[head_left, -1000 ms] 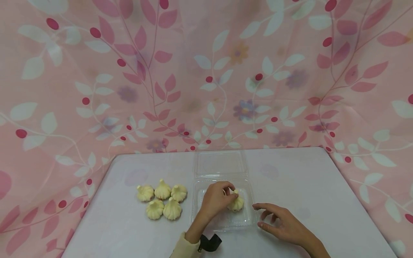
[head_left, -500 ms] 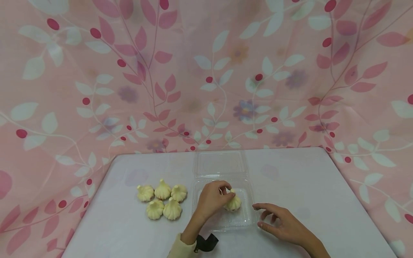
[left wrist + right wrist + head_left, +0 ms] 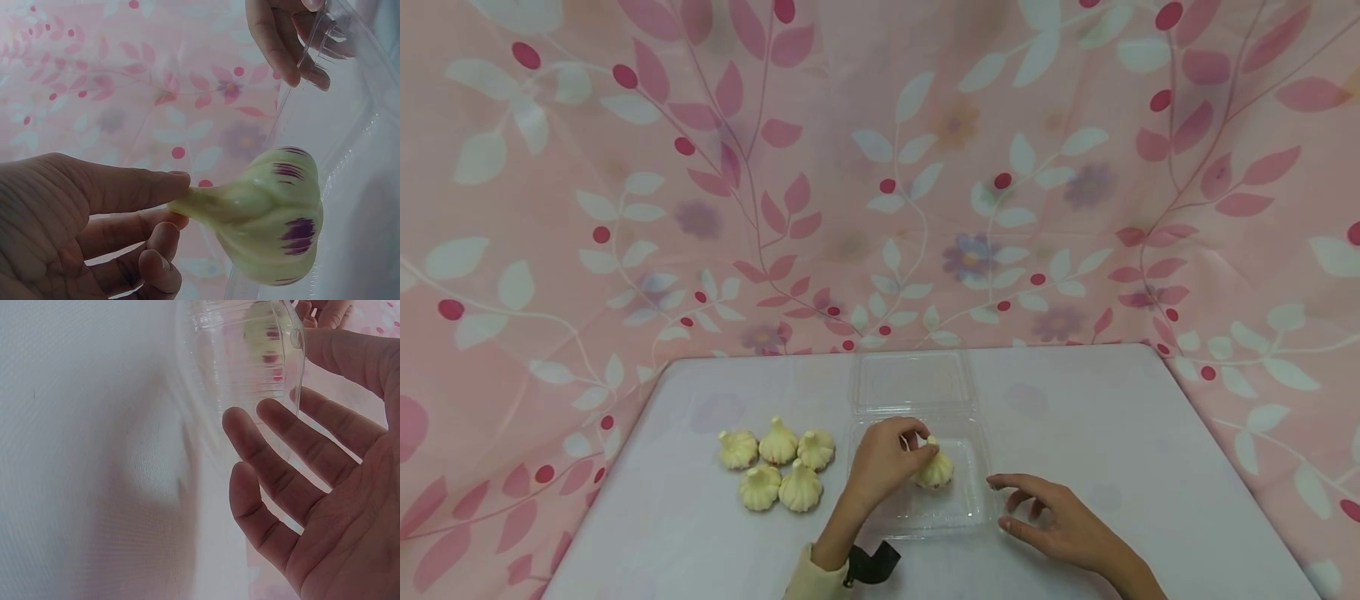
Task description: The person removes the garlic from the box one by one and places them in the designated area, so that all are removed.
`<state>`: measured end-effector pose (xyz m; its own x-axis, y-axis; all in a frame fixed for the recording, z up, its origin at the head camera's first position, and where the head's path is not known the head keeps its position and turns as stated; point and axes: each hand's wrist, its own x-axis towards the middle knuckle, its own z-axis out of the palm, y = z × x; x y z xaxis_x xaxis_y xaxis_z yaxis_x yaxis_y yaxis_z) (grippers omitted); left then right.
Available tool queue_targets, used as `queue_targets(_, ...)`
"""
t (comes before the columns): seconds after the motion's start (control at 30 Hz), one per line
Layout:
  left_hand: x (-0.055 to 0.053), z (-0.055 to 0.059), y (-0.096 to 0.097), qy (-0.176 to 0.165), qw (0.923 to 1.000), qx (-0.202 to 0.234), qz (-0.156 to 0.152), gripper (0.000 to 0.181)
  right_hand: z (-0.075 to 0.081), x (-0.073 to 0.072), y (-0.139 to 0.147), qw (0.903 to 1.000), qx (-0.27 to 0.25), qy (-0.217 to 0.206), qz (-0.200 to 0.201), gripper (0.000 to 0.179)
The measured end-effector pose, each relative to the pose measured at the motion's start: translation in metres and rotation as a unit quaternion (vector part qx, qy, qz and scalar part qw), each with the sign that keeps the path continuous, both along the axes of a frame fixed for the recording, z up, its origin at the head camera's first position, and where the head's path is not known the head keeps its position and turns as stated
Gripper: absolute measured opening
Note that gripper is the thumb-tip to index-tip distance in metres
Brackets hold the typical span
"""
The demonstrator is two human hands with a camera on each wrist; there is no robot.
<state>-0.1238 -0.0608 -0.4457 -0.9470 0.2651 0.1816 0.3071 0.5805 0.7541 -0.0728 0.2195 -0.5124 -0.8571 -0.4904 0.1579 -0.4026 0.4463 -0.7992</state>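
Between thumb and forefinger, my left hand [image 3: 883, 467] pinches a garlic bulb [image 3: 272, 215] by its stem. The bulb is pale yellow-green with purple streaks, and in the head view it is over the tray of a clear plastic clamshell box [image 3: 947, 521]. Whether its underside touches the box floor, I cannot tell. At the box's right side is my right hand [image 3: 1060, 521], its fingers apart and loosely bent. The right wrist view has its fingers [image 3: 275, 465] close beside the clear box wall [image 3: 250, 362], with nothing gripped.
Several more garlic bulbs [image 3: 778, 442] lie in two rows on the white table [image 3: 662, 542], left of the box. The box's lid [image 3: 913, 381] is folded back, away from me. Behind the table hangs a pink floral cloth [image 3: 850, 167].
My left hand has shifted left across the box with the garlic bulb in its grip. The right hand stays in place beside the box.
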Motion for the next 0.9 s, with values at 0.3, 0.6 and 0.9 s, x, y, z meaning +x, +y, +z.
queue_targets(0.3,0.001,0.005,-0.009,0.007,0.9998,0.014,0.008,0.011,0.002,0.0,-0.001,0.9999,0.003,-0.013,-0.003,0.047)
queue_targets(0.6,-0.001,0.013,-0.021,0.028,0.9988,0.031,0.026,0.011,0.002,0.001,-0.001,1.0,0.001,0.002,-0.001,0.047)
queue_targets(0.9,-0.002,0.02,-0.032,0.025,0.9982,0.034,0.041,0.012,0.001,0.001,-0.001,1.0,0.002,0.0,-0.006,0.047)
